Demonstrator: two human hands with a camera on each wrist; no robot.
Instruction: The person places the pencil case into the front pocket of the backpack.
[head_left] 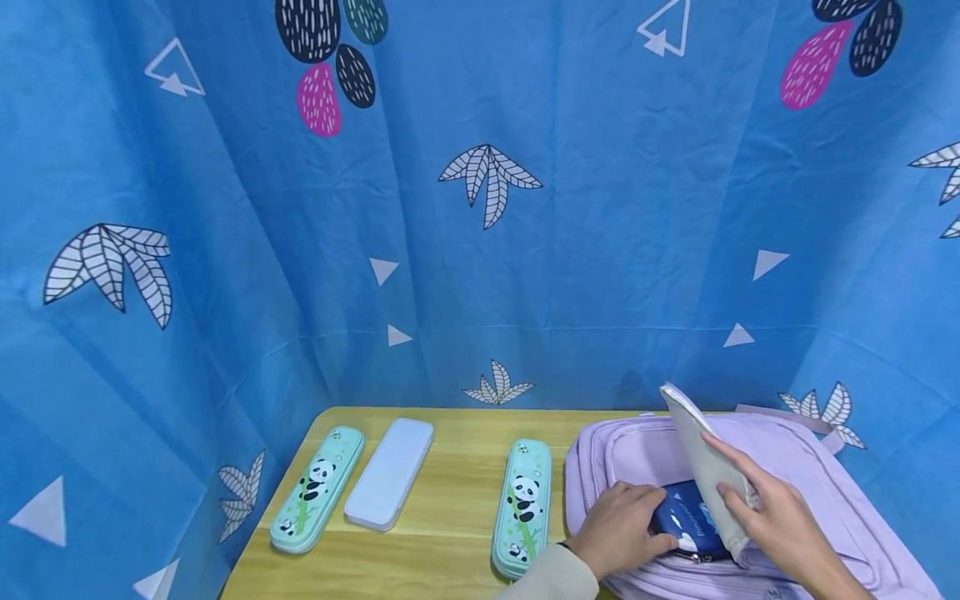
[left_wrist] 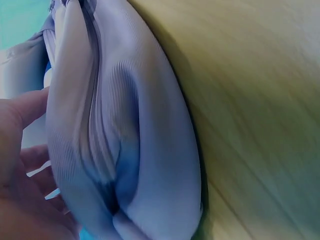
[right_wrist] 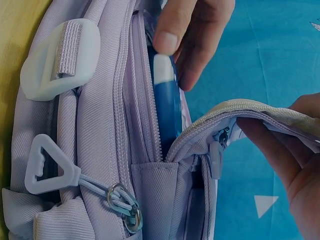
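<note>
A lilac backpack (head_left: 795, 467) lies at the right of the table, its front pocket unzipped. Partly inside that pocket is a dark blue pencil case (head_left: 688, 517) with a printed front; the right wrist view shows its edge (right_wrist: 167, 110) beside the zip teeth. My left hand (head_left: 618, 529) holds the case's left end, thumb and fingers apart on it. With thumb and fingers, my right hand (head_left: 776, 508) pinches the pocket's flap (head_left: 705, 458) and keeps it raised, pale lining showing. In the left wrist view the bag's side (left_wrist: 155, 140) covers most of what the left fingers touch.
Left of the bag lies a mint panda pencil case (head_left: 522, 508). Farther left are a plain white case (head_left: 392, 475) and another mint panda case (head_left: 317, 492). Blue patterned cloth (head_left: 555, 250) hangs behind the wooden table (head_left: 442, 533). A triangular zip pull (right_wrist: 52, 167) hangs from the bag.
</note>
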